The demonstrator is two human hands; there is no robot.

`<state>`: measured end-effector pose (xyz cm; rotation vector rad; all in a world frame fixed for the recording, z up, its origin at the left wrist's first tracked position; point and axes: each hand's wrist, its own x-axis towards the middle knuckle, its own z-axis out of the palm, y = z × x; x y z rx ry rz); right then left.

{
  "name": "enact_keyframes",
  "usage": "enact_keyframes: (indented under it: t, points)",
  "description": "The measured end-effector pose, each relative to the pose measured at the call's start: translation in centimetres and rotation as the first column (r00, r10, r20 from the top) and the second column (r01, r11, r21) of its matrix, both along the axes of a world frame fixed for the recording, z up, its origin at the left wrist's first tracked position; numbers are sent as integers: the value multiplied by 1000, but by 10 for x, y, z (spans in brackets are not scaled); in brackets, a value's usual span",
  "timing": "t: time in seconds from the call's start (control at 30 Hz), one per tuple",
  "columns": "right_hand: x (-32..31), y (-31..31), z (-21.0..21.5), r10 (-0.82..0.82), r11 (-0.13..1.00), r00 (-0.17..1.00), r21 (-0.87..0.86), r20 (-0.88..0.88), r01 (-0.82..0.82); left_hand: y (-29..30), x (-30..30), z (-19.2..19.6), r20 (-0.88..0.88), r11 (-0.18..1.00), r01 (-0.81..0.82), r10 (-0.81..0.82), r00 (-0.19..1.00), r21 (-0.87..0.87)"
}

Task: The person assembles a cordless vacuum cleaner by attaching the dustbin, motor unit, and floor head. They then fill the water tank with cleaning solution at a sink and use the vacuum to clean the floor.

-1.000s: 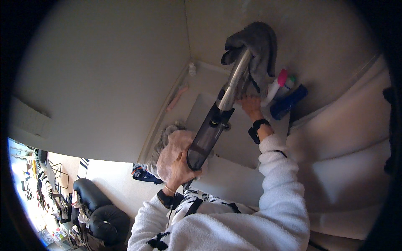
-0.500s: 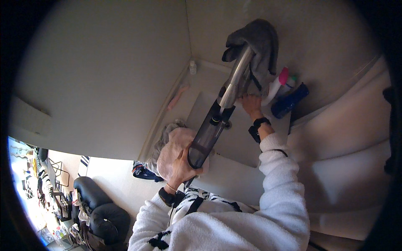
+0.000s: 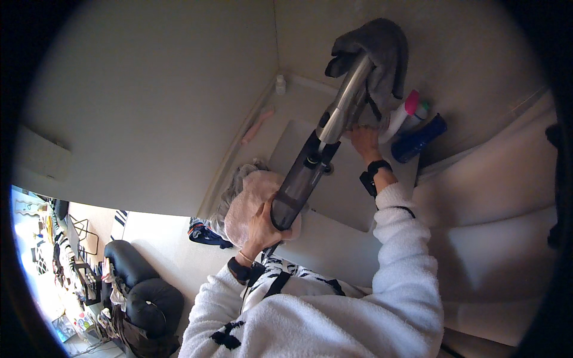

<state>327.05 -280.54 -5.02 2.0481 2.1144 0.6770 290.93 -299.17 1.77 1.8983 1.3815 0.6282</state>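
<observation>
A long silver and smoky see-through handheld vacuum cleaner (image 3: 296,185) slants over the white washbasin (image 3: 352,209). My left hand (image 3: 262,228) is closed round the near end of its dark see-through bin. On the right of its silver body is my right hand (image 3: 364,141), fingers curled in against it and partly hidden. A dark grey towel (image 3: 382,51) drapes over the far end of the silver part. Beside my left hand, a pale pink cloth (image 3: 253,200) lies over the basin's left edge, with a grey cloth (image 3: 230,194) next to it.
Right of the basin stand a white bottle with a pink top (image 3: 406,107) and a dark blue bottle (image 3: 421,138). A small white bottle (image 3: 280,85) and a pinkish strip (image 3: 258,125) are on the left ledge. A black padded seat (image 3: 154,304) sits at lower left.
The basin, vacuum cleaner and both hands appear slightly higher and further right in the picture. Both hands keep the same hold.
</observation>
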Motion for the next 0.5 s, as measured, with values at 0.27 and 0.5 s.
enact_keyframes:
  t: [0.27,0.5]
  points:
    - [0,-1,6,5,999,999,34,-42,-3,-2,-4,-21,5,1000,-3,3,1000,9]
    - [12,13,-9,-12,1000,994,-23,-110,10,0,0,21,-70,1000,-5,6,998,8]
